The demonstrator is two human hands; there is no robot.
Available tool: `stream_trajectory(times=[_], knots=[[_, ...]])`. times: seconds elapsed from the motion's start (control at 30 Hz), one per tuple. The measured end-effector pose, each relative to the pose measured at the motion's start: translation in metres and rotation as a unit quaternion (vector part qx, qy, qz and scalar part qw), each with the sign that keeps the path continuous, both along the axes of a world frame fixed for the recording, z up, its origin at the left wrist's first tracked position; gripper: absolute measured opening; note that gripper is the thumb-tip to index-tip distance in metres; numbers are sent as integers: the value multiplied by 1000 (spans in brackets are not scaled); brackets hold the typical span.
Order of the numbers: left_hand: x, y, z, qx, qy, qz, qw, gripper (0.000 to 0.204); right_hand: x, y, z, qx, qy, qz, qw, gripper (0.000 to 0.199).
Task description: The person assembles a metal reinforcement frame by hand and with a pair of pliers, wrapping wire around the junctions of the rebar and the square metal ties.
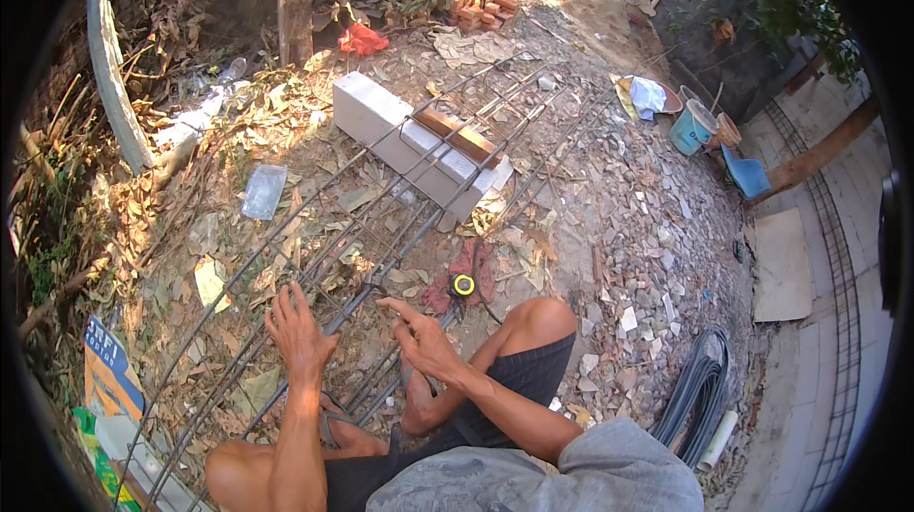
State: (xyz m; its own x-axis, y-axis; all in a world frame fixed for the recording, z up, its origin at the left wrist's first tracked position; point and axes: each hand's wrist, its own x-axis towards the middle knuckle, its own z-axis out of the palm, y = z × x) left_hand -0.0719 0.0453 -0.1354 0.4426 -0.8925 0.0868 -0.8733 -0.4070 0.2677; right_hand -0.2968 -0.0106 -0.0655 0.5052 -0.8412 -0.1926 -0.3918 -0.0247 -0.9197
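Left hand [303, 336]: spreading its fingers beside the steel rods [350, 311], apart from the other hand; whether it is touching them, I cannot tell.
Right hand [424, 341]: pointing its forefinger toward the rods, the other fingers curling; whether it is gripping anything, I cannot tell.
Rods: running slantwise between the person's legs and across the pale block [367, 114].
Wood strip [459, 138]: lying along the block.
Tape measure [464, 284]: resting near the right hand.
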Motion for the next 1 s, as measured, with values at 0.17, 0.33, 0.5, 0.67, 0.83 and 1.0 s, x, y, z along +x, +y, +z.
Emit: stream_trajectory(times=[0.17, 0.33, 0.5, 0.67, 0.83, 1.0], knots=[[8, -1, 27, 56, 86, -37, 994, 131, 13, -30, 1, -226, 4, 21, 974, 39], [83, -29, 33, 57, 255, 25, 965, 75, 57, -73, 59, -300, 164, 67, 937, 30], [109, -54, 0, 5, 317, 50, 947, 38, 111, -117, 58, -528, 213, 220, 792, 17], [108, -62, -54, -82, 420, 63, 902, 38, 163, -147, 51, -669, 314, 346, 578, 13], [99, -74, -38, -45, 489, 32, 870, 38, 184, -154, 29, -662, 372, 456, 465, 12], [112, -74, -31, 45, 518, 17, 854, 29, 202, -144, 21, -656, 282, 479, 510, 13]])
